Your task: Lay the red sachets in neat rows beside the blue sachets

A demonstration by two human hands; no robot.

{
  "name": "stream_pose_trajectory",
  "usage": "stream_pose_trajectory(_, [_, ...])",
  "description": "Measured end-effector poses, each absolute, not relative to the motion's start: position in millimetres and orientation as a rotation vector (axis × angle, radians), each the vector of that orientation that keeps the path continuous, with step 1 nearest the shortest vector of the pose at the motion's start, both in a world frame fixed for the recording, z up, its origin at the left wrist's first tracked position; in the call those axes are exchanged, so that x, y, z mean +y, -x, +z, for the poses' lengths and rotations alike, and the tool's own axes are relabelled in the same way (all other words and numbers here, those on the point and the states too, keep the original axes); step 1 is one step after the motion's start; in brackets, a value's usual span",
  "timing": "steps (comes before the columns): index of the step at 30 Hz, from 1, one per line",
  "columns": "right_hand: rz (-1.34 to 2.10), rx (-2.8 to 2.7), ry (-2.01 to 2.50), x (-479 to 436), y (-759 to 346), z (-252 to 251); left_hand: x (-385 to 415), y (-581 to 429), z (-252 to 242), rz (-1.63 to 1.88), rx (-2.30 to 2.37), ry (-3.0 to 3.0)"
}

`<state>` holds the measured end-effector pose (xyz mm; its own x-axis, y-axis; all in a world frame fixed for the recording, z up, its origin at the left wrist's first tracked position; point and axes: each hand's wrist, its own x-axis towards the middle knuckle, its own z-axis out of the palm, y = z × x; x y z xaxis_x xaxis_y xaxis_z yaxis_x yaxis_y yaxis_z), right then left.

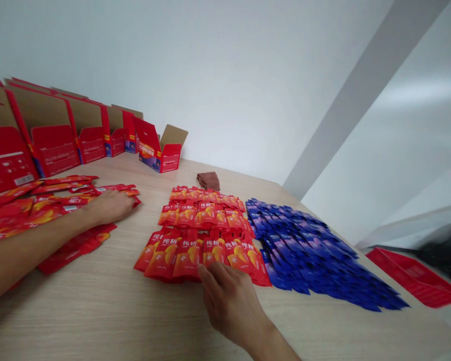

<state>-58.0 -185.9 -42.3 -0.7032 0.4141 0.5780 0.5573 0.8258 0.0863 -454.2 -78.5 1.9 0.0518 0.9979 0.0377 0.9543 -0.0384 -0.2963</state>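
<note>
At the near edge of the wooden surface (108,306), the right hand (229,296) lies palm down with its fingers loosely spread, holding nothing. Its fingertips (205,273) touch the bottom edge of the front row of red sachets (195,253). These sachets lie directly ahead of the right hand, fanned side by side in three overlapping rows, each sachet's long axis running away from the person and each row running left to right. The right hand is the nearer of the two to this group.

The left hand (110,206) reaches out to the left side, flat and open, pressed on top of a loose pile of red sachets (41,210); whether any fingers curl under a sachet cannot be told. This pile is well apart from the ordered rows, and its sachets lie mostly crosswise.

Just beside the red rows, to the right, lies a fanned field of blue sachets (315,255). A folded brown cloth (208,180) rests beyond the rows. Open red cartons (60,140) stand along the far left edge. A red tray (413,276) sits at the far right.
</note>
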Motion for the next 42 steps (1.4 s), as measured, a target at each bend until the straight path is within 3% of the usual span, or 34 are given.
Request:
stream_pose_trajectory(10, [-0.4,-2.25,0.631,-178,47,-36,-84,414,56,0.042,-1.86,1.935])
stream_pose_trajectory(26, [-0.209,-2.043,0.676,-164,22,-48,37,299,13,0.049,-1.501,2.365])
stream_pose_trajectory(34, [-0.099,-1.972,0.763,-164,16,-49,63,304,4,0.094,-1.456,2.559])
stream_pose_trajectory(42, [-0.149,-1.957,0.758,-169,22,-46,67,318,18,-0.091,-1.542,2.642])
